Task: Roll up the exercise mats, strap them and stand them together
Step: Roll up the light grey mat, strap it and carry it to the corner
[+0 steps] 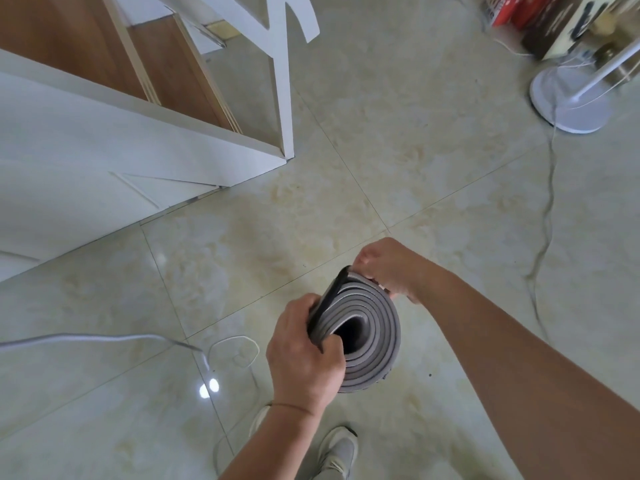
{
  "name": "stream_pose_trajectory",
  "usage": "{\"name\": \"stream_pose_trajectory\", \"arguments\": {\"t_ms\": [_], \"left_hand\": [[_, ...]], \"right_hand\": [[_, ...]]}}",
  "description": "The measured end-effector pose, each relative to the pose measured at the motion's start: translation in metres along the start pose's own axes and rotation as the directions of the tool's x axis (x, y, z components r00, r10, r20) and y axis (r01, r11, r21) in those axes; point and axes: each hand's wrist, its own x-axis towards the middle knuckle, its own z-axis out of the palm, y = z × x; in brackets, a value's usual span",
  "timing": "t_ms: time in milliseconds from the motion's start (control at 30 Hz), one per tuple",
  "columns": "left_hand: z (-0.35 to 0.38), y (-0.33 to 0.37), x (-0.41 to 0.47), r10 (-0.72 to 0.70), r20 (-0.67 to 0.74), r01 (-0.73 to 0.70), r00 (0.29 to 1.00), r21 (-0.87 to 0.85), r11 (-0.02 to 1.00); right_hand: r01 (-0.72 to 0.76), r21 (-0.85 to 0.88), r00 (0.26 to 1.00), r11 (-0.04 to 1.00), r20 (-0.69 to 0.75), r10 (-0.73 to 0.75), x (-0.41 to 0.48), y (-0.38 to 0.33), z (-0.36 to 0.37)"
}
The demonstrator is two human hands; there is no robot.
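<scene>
A grey rolled-up exercise mat (372,330) stands upright in front of me, its spiral top end facing the camera. A black strap (330,294) runs along the mat's upper left rim. My left hand (304,355) grips the roll's left side, thumb hooked into the hollow centre, fingers over the strap. My right hand (389,266) pinches the mat's far top edge where the strap ends. The lower part of the roll is hidden behind its own top and my left hand. No other mat is in view.
A white cabinet with wood-lined shelves (145,140) stands at the left. A white fan base (571,98) sits at the far right, its cable (547,209) trailing over the tiled floor. A white cord loop (235,351) lies left of the mat. My grey shoes (337,452) are below.
</scene>
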Motion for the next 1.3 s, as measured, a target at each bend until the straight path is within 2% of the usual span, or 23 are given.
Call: {"name": "stream_pose_trajectory", "arguments": {"t_ms": [100,200,300,367,433,567,600,667,700,733,800,833,900,967,1000,1100,1167,1200,1300], "left_hand": [[0.002,-0.001,-0.006,0.019,0.012,-0.019,1.000,-0.016,1.000],[-0.001,-0.003,-0.007,-0.001,-0.010,0.001,1.000,-0.037,0.999],[0.001,0.001,-0.007,-0.109,-0.044,0.106,0.993,-0.072,0.992],[0.006,0.006,-0.005,-0.197,-0.054,0.191,0.979,-0.110,0.976],[0.009,0.009,0.000,-0.250,-0.050,0.242,0.967,-0.121,0.963],[0.012,0.010,0.004,-0.380,-0.028,0.367,0.925,-0.196,0.909],[0.012,0.011,0.005,-0.409,-0.016,0.397,0.913,-0.209,0.894],[0.009,0.013,0.011,-0.502,0.022,0.485,0.865,-0.300,0.822],[0.008,0.013,0.016,-0.559,0.045,0.534,0.828,-0.368,0.761],[0.007,0.013,0.021,-0.610,0.069,0.574,0.789,-0.436,0.693],[0.007,0.013,0.032,-0.675,0.101,0.619,0.730,-0.515,0.592],[0.009,0.015,0.036,-0.689,0.114,0.631,0.716,-0.527,0.569],[0.012,0.019,0.045,-0.705,0.140,0.641,0.696,-0.563,0.521],[0.016,0.025,0.051,-0.717,0.156,0.654,0.679,-0.572,0.495],[0.019,0.028,0.053,-0.719,0.158,0.656,0.677,-0.572,0.492],[0.024,0.035,0.057,-0.720,0.171,0.659,0.673,-0.580,0.479],[0.025,0.038,0.059,-0.694,0.196,0.656,0.693,-0.569,0.495],[0.024,0.035,0.061,-0.668,0.196,0.645,0.718,-0.547,0.533],[0.019,0.019,0.071,-0.491,0.204,0.529,0.847,-0.410,0.743]], "right_hand": [[-0.056,-0.002,0.996,0.998,0.076,0.056,0.000,-0.001,-0.003],[0.005,0.017,0.998,1.000,0.062,-0.006,0.001,0.004,0.001],[0.013,0.045,1.000,0.999,-0.002,-0.013,0.000,0.008,0.009],[-0.026,0.110,0.996,0.994,-0.081,0.035,0.003,0.012,0.015],[-0.085,0.120,0.991,0.989,-0.090,0.096,0.001,0.009,0.017],[-0.216,-0.080,0.976,0.973,-0.013,0.216,-0.001,0.004,0.017],[-0.233,-0.074,0.973,0.970,-0.013,0.233,0.002,0.007,0.018],[-0.238,-0.108,0.971,0.965,-0.012,0.239,0.006,0.011,0.020],[-0.230,-0.071,0.973,0.971,-0.022,0.229,0.004,0.014,0.022],[-0.233,0.043,0.971,0.972,-0.045,0.235,0.005,0.016,0.022],[-0.185,0.070,0.972,0.980,-0.133,0.193,0.004,0.023,0.017],[-0.187,0.014,0.966,0.982,-0.179,0.187,0.001,0.026,0.012],[-0.191,-0.222,0.961,0.956,-0.240,0.136,-0.006,0.033,0.000],[-0.211,-0.338,0.956,0.917,-0.267,0.121,-0.016,0.041,-0.005],[-0.207,-0.315,0.959,0.926,-0.255,0.127,-0.019,0.048,-0.007],[-0.195,-0.003,0.965,0.981,-0.179,0.192,-0.027,0.064,-0.008],[-0.151,0.136,0.976,0.979,-0.136,0.169,-0.031,0.075,-0.009],[-0.127,0.177,0.983,0.976,-0.108,0.148,-0.033,0.078,-0.008],[-0.063,0.311,0.996,0.948,-0.047,0.082,-0.035,0.086,-0.003]]}}
